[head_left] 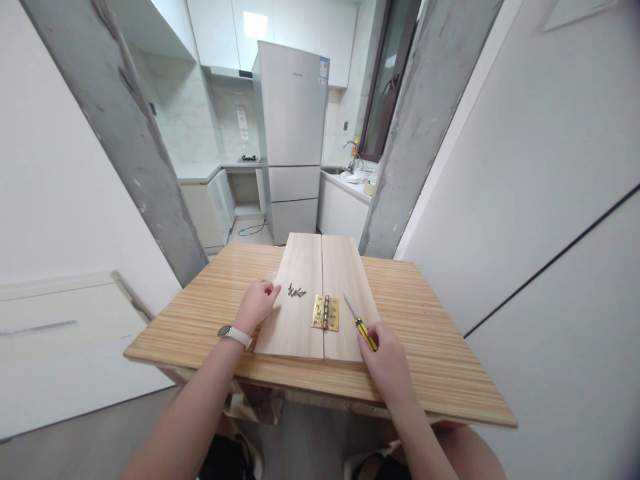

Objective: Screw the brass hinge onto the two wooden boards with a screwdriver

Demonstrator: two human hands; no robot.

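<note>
Two pale wooden boards [305,280] lie side by side on a striped wooden table [435,347]. A brass hinge [325,313] sits across their seam near the front. A small pile of dark screws [297,291] rests on the left board. My left hand [256,305] lies on the left board's edge, fingertips close to the screws, holding nothing. My right hand [386,357] rests at the right board's front corner, closed on the yellow-and-black handle of a screwdriver [359,321] whose shaft points toward the hinge. A watch is on my left wrist.
Grey concrete pillars [135,140] stand behind the table on both sides. Beyond them is a kitchen with a white fridge [293,133], counters and a sink tap [353,155]. White walls close in left and right. My knees show under the table's front edge.
</note>
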